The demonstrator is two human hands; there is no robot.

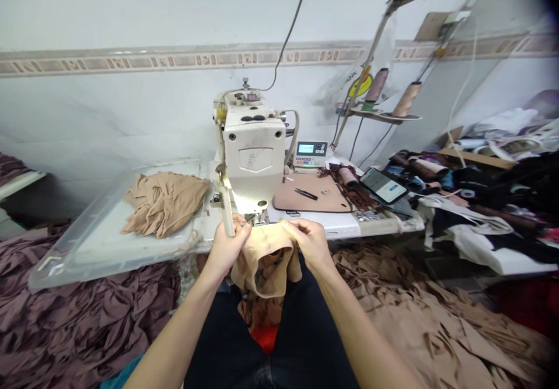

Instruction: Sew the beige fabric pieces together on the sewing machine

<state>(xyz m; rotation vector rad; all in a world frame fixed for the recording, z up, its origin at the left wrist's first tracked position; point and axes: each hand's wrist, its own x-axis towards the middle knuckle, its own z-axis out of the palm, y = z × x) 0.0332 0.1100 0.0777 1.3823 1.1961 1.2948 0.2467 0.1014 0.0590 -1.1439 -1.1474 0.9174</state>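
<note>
A white sewing machine [255,150] stands in the middle, its lamp lighting the needle area. Just in front of the presser foot [258,218], a tan fabric garment [266,255] is stretched between both hands, its upper edge by the foot and an open loop hanging over my lap. My left hand [231,240] pinches the garment's left end, with some fingers hidden behind the machine's edge. At the right end of that edge, my right hand [308,239] has thumb and fingers closed on the fabric.
Tan cloth [166,202] lies on a clear plastic tray [87,264] at left. Thread snips [305,194] rest on a pink mat [323,200]; a phone [384,185] and thread cones [406,101] are at right. Purple [87,319] and tan fabric heaps [437,319] flank my legs.
</note>
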